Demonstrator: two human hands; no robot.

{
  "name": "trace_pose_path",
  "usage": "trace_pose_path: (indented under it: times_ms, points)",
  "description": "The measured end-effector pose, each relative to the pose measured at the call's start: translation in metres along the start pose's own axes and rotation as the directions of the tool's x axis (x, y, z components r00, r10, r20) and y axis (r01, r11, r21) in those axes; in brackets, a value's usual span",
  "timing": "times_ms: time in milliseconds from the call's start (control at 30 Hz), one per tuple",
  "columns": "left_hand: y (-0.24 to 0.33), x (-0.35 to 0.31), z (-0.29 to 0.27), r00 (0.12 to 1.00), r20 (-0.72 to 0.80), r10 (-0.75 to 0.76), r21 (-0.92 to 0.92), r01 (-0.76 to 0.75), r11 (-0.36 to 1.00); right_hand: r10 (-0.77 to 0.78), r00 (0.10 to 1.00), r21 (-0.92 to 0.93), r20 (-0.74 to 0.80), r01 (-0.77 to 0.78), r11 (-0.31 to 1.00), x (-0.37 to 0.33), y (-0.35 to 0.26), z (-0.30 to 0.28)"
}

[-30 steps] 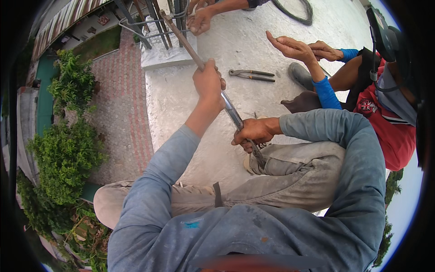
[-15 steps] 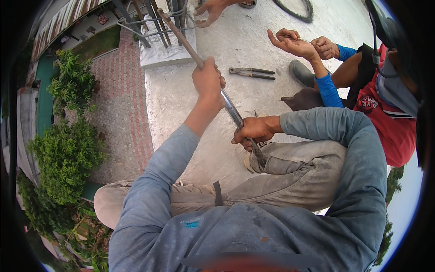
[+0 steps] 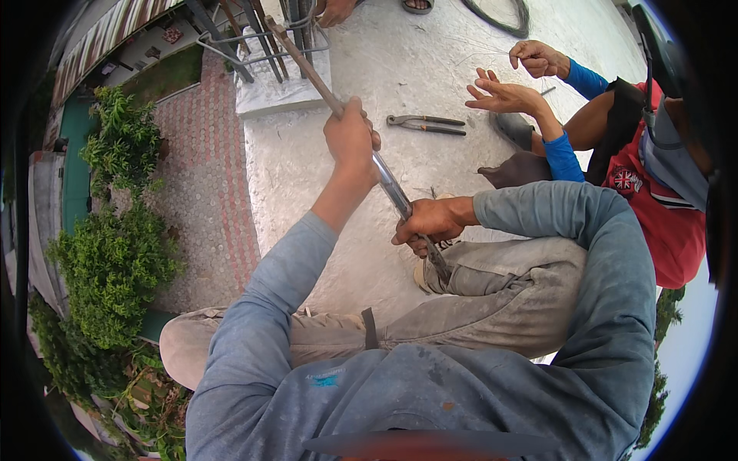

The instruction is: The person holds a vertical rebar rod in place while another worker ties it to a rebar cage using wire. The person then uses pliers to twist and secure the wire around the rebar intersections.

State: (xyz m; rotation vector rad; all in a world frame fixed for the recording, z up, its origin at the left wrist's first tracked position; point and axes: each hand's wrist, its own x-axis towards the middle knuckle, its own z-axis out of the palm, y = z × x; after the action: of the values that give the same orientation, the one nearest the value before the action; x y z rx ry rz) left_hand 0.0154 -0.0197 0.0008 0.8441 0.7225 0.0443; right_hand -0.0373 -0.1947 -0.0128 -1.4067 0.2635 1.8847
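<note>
A long metal bar (image 3: 393, 185) runs slantwise from my right knee up to the rebar cage, rusty at its far part and shiny in the middle. My left hand (image 3: 352, 142) is wrapped around its upper half. Lower down, my right hand (image 3: 432, 220) grips the same bar, whose dark bottom end shows by my trouser leg. The bar's top reaches the bent steel tie (image 3: 223, 52) around the upright rebars (image 3: 257, 31); whether it hooks onto the steel I cannot tell. Black-handled pincers (image 3: 427, 124) lie on the slab to the right of my left hand.
The rebars rise from a white concrete block (image 3: 281, 98) at the slab's left edge, with brick paving (image 3: 201, 180) beyond. A co-worker's hand (image 3: 507, 97) is open at the right. Another person's hand (image 3: 335, 11) is near the rebars. Coiled wire (image 3: 503, 27) lies far back.
The co-worker's two hands have moved apart, one going farther back. The other person's hand by the rebars has drawn up and away. My hands and the bar have hardly moved.
</note>
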Motion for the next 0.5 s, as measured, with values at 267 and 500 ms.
trace_pose_path:
  times_ms: [267,500]
  points:
    - [0.0021,-0.002,0.0015,1.0,-0.013,-0.022,-0.004,0.022,1.0,0.006,1.0,-0.002,0.011,-0.006,1.0,-0.0035,-0.003,0.0022]
    - [0.0016,-0.0009,0.0009,1.0,-0.011,-0.02,-0.013,0.02,1.0,0.001,1.0,0.015,0.011,-0.002,1.0,-0.0032,-0.0033,0.0028]
